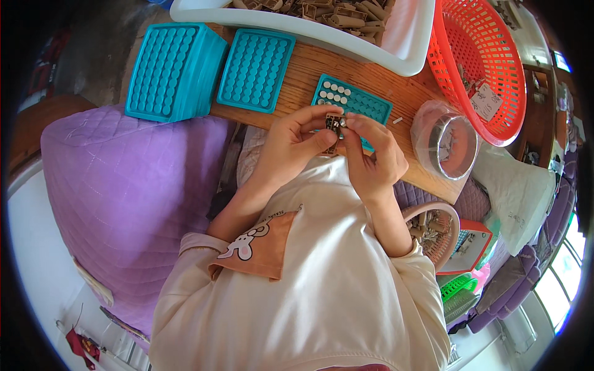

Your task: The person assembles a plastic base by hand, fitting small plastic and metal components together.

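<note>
Between the thumb and fingers of my left hand (288, 145) is a small brown plastic housing (332, 149), held upright close to my body. The thumb and forefinger of my right hand (378, 148) pinch a tiny shiny metal part (343, 123) against the housing's upper end; its exact kind is too small to make out. Just beyond both hands lies a teal tray (377, 111) with round pockets. White round pieces (334, 93) fill several pockets at its left side, and my fingers cover part of its near edge.
On the wooden table (315, 62), a teal tray stack (167, 74) and another teal tray (255, 71) stand left. A white bin (297, 26) of brown parts is at the back. Right are a red basket (516, 80), a clear-wrapped round container (421, 133) and a lower pink basket (455, 226).
</note>
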`<state>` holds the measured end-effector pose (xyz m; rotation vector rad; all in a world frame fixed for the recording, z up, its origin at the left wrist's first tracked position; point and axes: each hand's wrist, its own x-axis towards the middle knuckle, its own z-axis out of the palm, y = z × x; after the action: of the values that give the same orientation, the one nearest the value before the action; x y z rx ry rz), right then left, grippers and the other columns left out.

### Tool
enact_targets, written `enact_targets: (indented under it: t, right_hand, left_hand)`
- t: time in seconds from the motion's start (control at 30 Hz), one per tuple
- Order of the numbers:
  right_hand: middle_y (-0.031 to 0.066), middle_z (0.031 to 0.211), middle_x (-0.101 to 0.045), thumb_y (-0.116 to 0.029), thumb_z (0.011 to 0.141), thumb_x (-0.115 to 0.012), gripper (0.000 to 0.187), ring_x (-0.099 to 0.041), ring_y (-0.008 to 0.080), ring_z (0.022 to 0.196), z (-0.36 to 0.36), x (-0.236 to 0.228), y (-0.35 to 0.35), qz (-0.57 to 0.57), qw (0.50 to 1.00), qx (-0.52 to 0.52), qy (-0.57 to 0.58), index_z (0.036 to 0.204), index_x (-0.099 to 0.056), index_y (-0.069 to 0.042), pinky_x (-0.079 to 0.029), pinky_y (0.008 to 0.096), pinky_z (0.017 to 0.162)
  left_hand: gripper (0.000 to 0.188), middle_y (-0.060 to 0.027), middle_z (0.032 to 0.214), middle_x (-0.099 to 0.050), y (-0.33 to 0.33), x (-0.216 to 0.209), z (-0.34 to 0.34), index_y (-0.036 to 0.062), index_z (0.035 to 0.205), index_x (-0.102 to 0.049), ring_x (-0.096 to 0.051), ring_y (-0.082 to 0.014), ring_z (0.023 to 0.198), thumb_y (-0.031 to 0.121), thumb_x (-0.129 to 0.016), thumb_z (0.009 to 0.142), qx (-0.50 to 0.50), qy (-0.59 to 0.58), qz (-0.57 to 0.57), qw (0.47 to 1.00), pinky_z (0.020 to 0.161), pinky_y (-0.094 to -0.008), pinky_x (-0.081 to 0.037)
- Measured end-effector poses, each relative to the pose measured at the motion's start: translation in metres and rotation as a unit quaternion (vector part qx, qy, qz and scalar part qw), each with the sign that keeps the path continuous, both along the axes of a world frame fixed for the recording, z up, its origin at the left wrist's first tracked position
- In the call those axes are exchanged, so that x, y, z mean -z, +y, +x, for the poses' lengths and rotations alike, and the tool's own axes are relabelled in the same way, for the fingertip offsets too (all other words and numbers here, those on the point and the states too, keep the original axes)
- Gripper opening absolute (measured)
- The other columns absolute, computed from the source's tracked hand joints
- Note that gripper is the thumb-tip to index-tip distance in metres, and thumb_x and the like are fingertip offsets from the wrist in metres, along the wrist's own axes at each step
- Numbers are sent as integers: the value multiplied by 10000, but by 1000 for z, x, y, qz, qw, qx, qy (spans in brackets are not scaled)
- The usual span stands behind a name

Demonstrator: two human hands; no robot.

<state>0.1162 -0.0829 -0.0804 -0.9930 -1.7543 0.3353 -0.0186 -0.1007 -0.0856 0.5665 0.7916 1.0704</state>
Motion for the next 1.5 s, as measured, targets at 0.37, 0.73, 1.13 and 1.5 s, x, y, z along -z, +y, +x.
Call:
enact_targets:
  t: [0.37, 0.73, 1.13, 1.5]
  right_hand:
    - [86, 745, -594, 108, 609, -610, 229, -609, 225, 726, 4, 2, 0, 4, 999, -9, -46, 800, -542, 1, -497, 281, 602]
    - [106, 825, -594, 2, 691, -607, 245, -585, 233, 740, 36, 16, 3, -289, 955, 29, -66, 926, -543, -30, -474, 295, 604]
    - [91, 767, -599, 38, 697, -600, 153, -584, 165, 648, 29, 10, -1, -250, 964, 8, -90, 835, -559, -15, -465, 253, 569]
    - [94, 746, -594, 88, 631, -622, 218, -597, 200, 649, 11, 1, -7, -77, 997, -3, -14, 801, -541, -21, -489, 254, 540]
  left_hand:
    - [293, -77, 916, -579, 3, -1, 6, -33, 1090, -475, -560, -101, 805, 25, -530, 808, 2, 86, 25, 996, 684, -205, -476]
    - [225, -81, 855, -591, 9, 16, -8, 9, 1011, -518, -586, -130, 709, 95, -483, 806, 27, 22, -64, 997, 618, -228, -480]
    - [260, -84, 893, -588, 7, 6, -3, -4, 1064, -503, -578, -122, 737, 91, -517, 823, 26, 46, -61, 997, 638, -224, -472]
    - [294, -64, 865, -584, 1, -4, 6, -41, 1099, -462, -564, -92, 801, 44, -516, 822, 46, 79, -15, 996, 689, -199, -471]
